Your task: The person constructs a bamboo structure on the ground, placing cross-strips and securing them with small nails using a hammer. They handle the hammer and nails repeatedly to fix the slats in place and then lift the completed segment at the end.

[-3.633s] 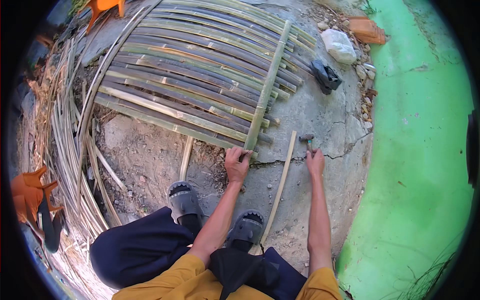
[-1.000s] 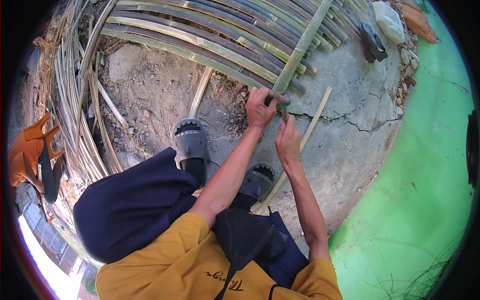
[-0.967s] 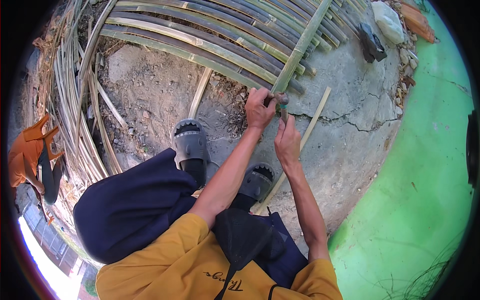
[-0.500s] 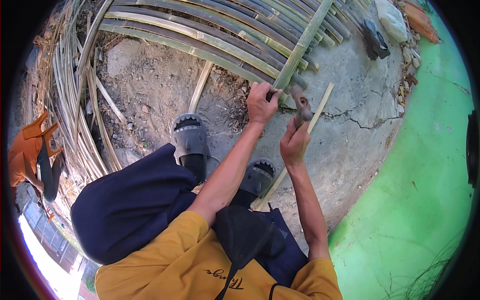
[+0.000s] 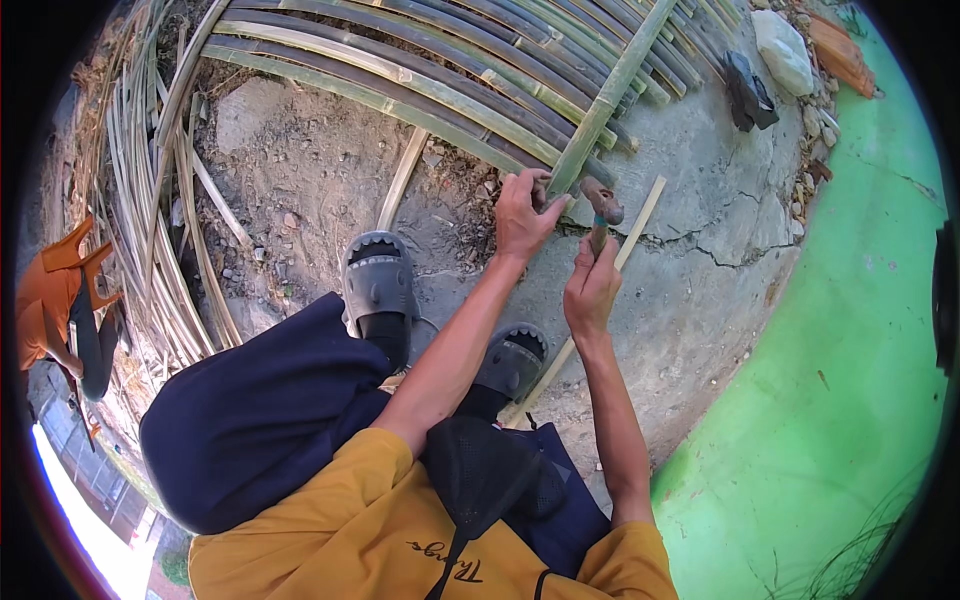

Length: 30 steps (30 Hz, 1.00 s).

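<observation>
My left hand (image 5: 522, 218) is closed at the near end of a green bamboo strip (image 5: 612, 95), its thumb and fingers pinching the edge. Whether a nail is between the fingertips is hidden. This strip lies crosswise over a row of long split bamboo slats (image 5: 440, 78). My right hand (image 5: 592, 285) grips a hammer (image 5: 603, 205) by its handle. The brownish hammer head is just right of the strip's end, close to my left fingertips.
A thin pale bamboo stick (image 5: 643, 220) lies on cracked concrete (image 5: 690, 300) beside my right hand. Loose bamboo strips (image 5: 140, 190) are piled at left. A black bag-like object (image 5: 748, 92) and white stone (image 5: 783, 52) sit far right. A person in orange (image 5: 50, 310) sits at far left.
The hammer, blurred over the strip's end before, now shows sharply with its head slightly lower and to the right. My left hand still pinches the strip's end.
</observation>
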Each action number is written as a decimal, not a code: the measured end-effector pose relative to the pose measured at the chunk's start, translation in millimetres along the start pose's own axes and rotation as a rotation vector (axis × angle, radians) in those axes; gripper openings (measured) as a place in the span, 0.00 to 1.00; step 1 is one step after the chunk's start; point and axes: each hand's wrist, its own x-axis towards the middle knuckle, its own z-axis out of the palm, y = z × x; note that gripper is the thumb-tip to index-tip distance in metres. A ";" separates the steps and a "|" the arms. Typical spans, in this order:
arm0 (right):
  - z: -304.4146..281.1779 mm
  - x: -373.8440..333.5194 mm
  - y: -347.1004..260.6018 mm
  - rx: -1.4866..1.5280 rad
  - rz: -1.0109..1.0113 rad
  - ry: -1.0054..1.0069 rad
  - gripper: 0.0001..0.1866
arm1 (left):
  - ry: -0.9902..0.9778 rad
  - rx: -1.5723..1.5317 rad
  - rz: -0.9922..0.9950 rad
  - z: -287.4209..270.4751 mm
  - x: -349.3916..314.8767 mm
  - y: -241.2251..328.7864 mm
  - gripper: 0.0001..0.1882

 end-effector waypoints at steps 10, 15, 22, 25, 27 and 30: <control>1.4 -11.0 20.4 -0.046 -0.008 -0.040 0.09 | 0.044 0.597 0.058 -2.6 -46.1 -17.1 0.30; 1.9 -5.3 19.6 -0.036 0.022 -0.070 0.10 | 0.015 0.612 0.066 -3.7 -46.2 -22.2 0.27; 15.0 -1.3 31.7 -0.093 -0.014 -0.117 0.10 | -0.058 0.633 0.033 -3.0 -44.2 -14.8 0.21; 12.0 3.8 8.7 -0.079 -0.003 -0.108 0.10 | -0.057 0.665 0.036 -7.6 -43.6 -19.7 0.21; 5.7 0.9 2.3 -0.030 -0.027 -0.041 0.10 | -0.077 0.661 0.024 -8.4 -43.1 -17.7 0.21; 1.6 0.3 13.1 0.037 -0.192 0.103 0.10 | -0.079 0.652 0.025 -5.0 -42.7 -12.2 0.21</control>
